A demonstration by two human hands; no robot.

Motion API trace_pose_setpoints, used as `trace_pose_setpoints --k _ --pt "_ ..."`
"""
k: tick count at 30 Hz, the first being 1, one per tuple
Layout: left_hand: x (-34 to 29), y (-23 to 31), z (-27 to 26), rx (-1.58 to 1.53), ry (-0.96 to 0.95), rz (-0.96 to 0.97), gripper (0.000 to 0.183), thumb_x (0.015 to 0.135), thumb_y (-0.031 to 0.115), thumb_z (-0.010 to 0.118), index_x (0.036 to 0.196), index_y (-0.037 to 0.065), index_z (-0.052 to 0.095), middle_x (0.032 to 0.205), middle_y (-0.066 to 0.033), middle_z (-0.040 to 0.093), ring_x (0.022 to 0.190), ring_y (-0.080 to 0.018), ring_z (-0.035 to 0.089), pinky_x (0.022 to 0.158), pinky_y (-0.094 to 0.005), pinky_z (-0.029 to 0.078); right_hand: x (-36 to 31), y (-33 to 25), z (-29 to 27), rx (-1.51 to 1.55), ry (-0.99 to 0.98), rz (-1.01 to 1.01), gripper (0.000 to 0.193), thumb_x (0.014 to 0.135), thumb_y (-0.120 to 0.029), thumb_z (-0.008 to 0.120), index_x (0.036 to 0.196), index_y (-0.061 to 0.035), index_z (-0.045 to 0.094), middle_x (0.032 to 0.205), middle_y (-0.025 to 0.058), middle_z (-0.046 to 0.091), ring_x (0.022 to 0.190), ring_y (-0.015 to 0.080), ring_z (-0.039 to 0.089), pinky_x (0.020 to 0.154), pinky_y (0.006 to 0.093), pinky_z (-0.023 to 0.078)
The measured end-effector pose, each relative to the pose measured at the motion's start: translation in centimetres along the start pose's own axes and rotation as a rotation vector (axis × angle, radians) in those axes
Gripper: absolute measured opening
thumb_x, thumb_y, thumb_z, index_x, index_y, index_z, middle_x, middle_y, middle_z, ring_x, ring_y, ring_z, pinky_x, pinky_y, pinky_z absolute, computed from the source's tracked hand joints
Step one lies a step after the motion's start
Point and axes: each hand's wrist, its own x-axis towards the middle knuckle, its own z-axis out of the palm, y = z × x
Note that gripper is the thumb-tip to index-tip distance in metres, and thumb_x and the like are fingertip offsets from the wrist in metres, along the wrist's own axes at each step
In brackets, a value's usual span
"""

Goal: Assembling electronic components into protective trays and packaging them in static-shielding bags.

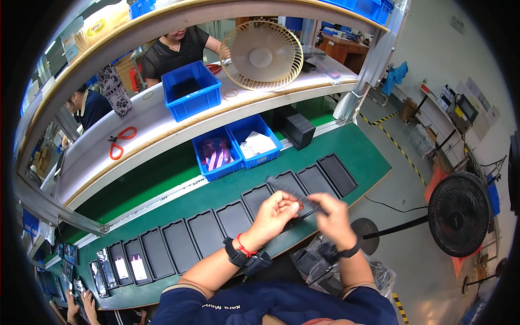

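Over the row of black trays, my left hand has its fingers closed on the near side of a dark, thin piece that looks like a black tray. My right hand pinches the same tray from the right, slightly smeared by motion. Blur hides the exact shape of the held tray. Beneath and beside the hands, shallow black trays lie side by side along the green bench. Toward the left end, trays hold white and pink pieces and clear-wrapped items.
Blue bins with pink packets and white papers stand behind the trays, beside a stack of black trays. The shelf above bears a blue bin, red-handled cutters and a fan. Another person's hands work at far left.
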Motion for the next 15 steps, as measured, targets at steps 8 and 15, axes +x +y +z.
trace_pose_setpoints --k 8,15 --pt "-7.9 1.4 -6.9 1.398 -0.412 -0.063 0.075 0.077 0.047 0.064 0.14 0.02 0.033 0.144 -0.0263 0.022 0.136 -0.0462 0.01 0.106 -0.062 0.012 2.4 23.9 -16.7 -0.449 0.495 0.32 0.055 0.065 0.004 0.071 0.116 -0.0048 0.055 0.115 0.0122 0.06 0.108 0.0224 0.056 0.093 0.033 0.042" --pt "-11.5 6.8 -13.0 1.448 -0.309 -0.148 0.08 0.072 0.05 0.067 0.139 0.02 0.036 0.144 -0.0283 0.022 0.135 -0.0468 0.013 0.106 -0.0604 0.014 2.4 24.5 -12.1 -0.583 0.23 0.466 0.068 0.065 -0.015 0.078 0.127 -0.0067 0.051 0.11 0.0246 0.057 0.106 0.0366 0.055 0.092 0.0399 0.042"
